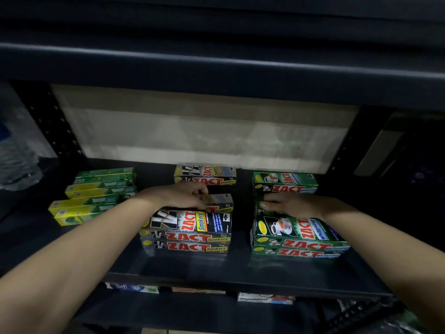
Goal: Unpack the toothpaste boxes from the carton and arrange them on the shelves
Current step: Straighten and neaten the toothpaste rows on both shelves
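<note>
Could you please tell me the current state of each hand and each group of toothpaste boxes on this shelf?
left hand: gripping the middle black Smokers box.
right hand: fingers straight, resting on the middle green Whitening boxes.
front Smokers stack: stacked flat, untouched.
front Whitening stack: stacked flat, untouched.
yellow-green boxes: stacked in rows at left.

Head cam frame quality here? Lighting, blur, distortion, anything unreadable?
Head view: dim overall, upper shelves nearly black. Front Zact Smokers stack and green Zact Whitening stack are lit and legible. The back panel is smeared. Wide-angle bend bows the shelf edge. The left hand and right hand are soft. Yellow-green boxes are too blurred to read.
</note>
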